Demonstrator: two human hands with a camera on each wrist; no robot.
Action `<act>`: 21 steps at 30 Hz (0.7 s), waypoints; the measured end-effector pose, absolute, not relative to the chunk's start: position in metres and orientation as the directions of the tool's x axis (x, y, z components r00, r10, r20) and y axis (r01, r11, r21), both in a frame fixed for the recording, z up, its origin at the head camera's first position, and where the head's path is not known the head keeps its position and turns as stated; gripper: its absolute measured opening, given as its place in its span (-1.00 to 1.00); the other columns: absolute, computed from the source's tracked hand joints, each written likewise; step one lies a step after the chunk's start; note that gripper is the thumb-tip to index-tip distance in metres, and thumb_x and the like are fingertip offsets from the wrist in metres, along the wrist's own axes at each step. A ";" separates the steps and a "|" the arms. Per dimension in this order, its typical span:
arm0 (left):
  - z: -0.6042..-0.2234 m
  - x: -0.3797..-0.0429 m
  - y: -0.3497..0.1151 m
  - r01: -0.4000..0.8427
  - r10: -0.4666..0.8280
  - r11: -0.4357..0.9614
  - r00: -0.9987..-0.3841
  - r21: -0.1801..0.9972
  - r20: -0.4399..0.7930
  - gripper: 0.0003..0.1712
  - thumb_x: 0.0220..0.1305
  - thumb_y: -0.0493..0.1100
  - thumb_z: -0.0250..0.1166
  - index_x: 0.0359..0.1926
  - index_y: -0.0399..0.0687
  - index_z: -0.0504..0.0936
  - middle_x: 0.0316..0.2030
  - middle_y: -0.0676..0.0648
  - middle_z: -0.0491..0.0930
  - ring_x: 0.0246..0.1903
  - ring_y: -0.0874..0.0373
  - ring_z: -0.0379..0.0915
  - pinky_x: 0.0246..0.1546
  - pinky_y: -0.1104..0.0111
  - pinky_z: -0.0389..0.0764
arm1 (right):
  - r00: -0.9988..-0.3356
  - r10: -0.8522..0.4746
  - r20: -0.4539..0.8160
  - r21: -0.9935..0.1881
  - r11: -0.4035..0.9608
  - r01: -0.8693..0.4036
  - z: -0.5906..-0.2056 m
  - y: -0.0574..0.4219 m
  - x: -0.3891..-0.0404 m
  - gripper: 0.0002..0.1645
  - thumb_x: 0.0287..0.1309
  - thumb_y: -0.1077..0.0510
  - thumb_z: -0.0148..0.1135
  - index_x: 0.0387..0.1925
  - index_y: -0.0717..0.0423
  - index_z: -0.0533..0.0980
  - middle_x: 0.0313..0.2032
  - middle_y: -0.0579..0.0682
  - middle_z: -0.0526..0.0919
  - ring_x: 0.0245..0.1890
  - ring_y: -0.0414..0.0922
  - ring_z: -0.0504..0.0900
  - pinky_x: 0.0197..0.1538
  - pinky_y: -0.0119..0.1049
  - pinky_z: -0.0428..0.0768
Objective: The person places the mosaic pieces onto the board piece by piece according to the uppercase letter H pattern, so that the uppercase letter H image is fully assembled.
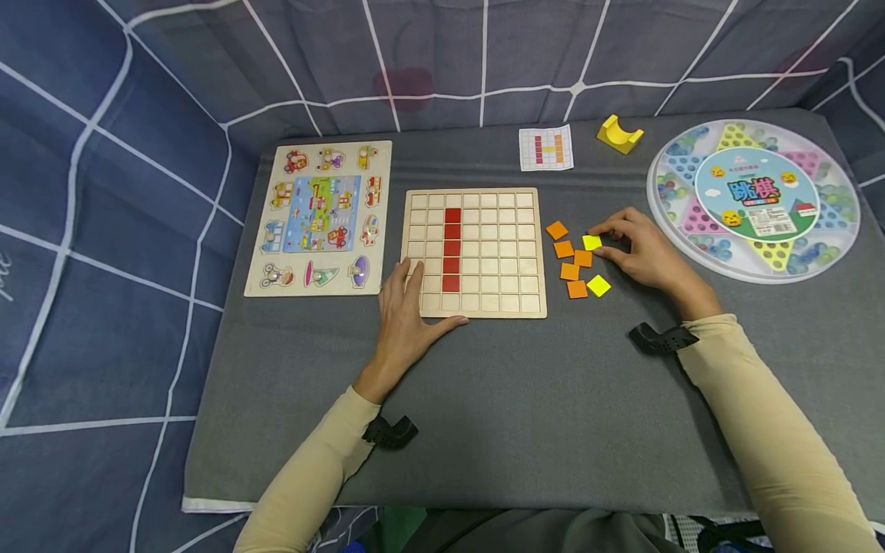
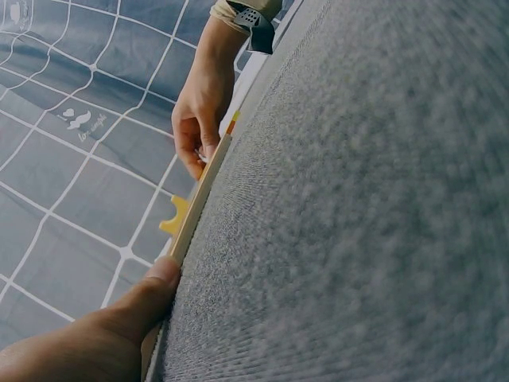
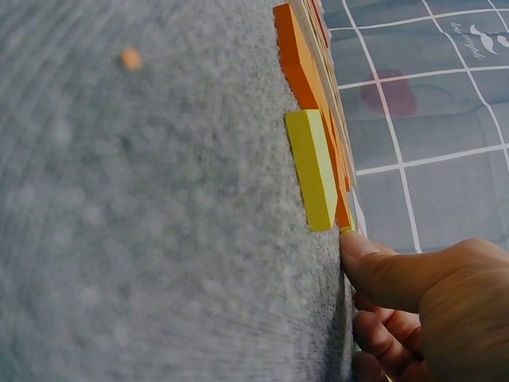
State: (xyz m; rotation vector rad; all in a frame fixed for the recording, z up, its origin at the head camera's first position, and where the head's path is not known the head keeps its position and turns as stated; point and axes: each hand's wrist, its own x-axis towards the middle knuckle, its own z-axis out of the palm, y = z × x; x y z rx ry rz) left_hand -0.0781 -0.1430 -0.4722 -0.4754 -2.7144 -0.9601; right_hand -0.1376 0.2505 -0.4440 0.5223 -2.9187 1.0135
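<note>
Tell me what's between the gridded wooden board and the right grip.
Head view: five orange square tiles and two yellow square tiles; the upper yellow one is at the fingertips of the right grip.

A fabric-walled game booth: checked curtain [image 1: 442,57] beyond the fingers [image 1: 396,281], grey bench [image 1: 553,430] beneath, picture puzzle [image 1: 325,215] to their left, checkers disc [image 1: 757,192] right.

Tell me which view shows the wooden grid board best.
The head view: it shows the wooden grid board from above, mostly uncovered, with five red tiles in one column. The left wrist view gives only its edge; the right wrist view, a narrow sliver beyond orange tiles.
</note>
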 end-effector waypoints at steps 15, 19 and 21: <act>-0.472 -0.077 -0.144 0.371 0.227 0.731 -0.924 0.573 0.309 0.27 -0.26 0.24 0.63 0.39 -0.33 0.28 0.37 -0.38 0.19 0.40 -0.28 0.04 0.34 -0.16 0.05 | -0.947 -0.305 0.097 -0.596 0.744 -0.301 -0.444 0.250 -0.138 -0.64 0.15 0.38 0.31 0.01 0.32 0.59 -0.13 0.20 0.45 -0.21 -0.06 0.36 -0.15 -0.23 0.25; -0.472 -0.078 -0.144 0.366 0.227 0.733 -0.926 0.573 0.300 0.28 -0.26 0.24 0.63 0.39 -0.32 0.27 0.38 -0.37 0.19 0.41 -0.26 0.04 0.35 -0.14 0.04 | -0.948 -0.297 0.117 -0.595 0.743 -0.306 -0.445 0.250 -0.138 -0.66 0.15 0.37 0.32 0.00 0.30 0.60 -0.15 0.18 0.46 -0.24 -0.09 0.34 -0.17 -0.29 0.26; -0.472 -0.078 -0.144 0.365 0.229 0.732 -0.927 0.575 0.297 0.28 -0.26 0.24 0.62 0.39 -0.32 0.27 0.38 -0.37 0.18 0.41 -0.26 0.04 0.35 -0.14 0.04 | -0.948 -0.291 0.132 -0.589 0.746 -0.311 -0.445 0.250 -0.138 -0.67 0.15 0.36 0.33 -0.01 0.29 0.61 -0.16 0.17 0.48 -0.25 -0.11 0.33 -0.20 -0.33 0.26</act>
